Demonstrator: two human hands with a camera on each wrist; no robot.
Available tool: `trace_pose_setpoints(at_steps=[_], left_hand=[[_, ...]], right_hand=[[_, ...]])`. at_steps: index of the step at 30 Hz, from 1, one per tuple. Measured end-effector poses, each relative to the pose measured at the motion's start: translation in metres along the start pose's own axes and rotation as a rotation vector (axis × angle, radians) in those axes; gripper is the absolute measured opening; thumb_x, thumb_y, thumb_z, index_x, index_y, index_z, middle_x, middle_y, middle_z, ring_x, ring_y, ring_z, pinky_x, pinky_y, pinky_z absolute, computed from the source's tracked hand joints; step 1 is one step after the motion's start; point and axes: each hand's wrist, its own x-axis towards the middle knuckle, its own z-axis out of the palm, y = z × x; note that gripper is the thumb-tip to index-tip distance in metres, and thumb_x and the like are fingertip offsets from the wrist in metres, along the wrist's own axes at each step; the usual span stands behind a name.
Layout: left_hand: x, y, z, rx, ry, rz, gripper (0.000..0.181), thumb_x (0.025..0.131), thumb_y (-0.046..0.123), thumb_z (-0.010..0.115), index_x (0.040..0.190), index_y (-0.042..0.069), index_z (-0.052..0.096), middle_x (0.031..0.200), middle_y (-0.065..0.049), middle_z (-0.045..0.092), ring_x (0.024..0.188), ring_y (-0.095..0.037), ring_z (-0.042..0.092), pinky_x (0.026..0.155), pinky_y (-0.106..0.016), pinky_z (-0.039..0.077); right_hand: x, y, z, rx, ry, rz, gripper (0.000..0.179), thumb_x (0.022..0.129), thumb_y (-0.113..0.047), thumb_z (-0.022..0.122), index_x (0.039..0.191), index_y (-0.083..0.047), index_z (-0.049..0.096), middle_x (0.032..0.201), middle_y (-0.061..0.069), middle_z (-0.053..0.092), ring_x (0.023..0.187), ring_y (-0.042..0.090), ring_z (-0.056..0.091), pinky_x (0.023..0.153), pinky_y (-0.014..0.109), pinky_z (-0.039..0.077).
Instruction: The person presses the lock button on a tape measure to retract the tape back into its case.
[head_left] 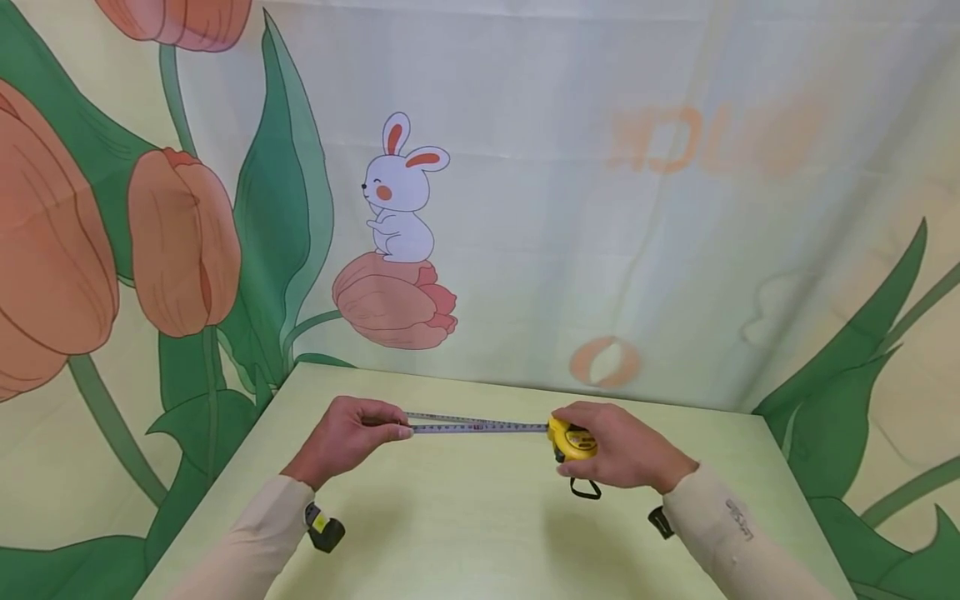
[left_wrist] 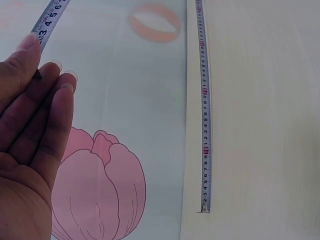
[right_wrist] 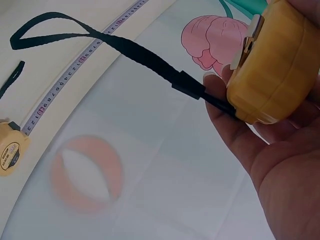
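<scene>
right fingers point(right_wrist: 227, 120) round tape measure point(right_wrist: 275, 70)

The head view looks forward and down from above the near side of the tabletop point(head_left: 450, 517), farthest back, taking in both far corners and the backdrop point(head_left: 540, 250). From close by the left hand point(head_left: 351, 437) and the right hand point(head_left: 626, 450), the wrist views face the far edge, upright in the left view, slanting in the right. Both share that edge and the orange ring point(head_left: 581, 364) beyond it
</scene>
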Motion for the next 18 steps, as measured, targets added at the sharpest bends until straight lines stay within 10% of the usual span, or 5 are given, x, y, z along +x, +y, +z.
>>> trace_pose_setpoints(at_steps=[18], left_hand=[[0.0027, 0.006, 0.0038, -0.002, -0.001, -0.04, 0.017, 0.091, 0.021, 0.081, 0.105, 0.011, 0.082, 0.103, -0.009, 0.08, 0.086, -0.018, 0.072, 0.086, -0.036, 0.062]], right_hand=[[0.0019, -0.0036, -0.0049, 0.02, -0.021, -0.015, 0.055, 0.087, -0.031, 0.084, 0.135, -0.01, 0.065, 0.117, -0.005, 0.067, 0.096, 0.01, 0.057, 0.088, 0.031, 0.053]])
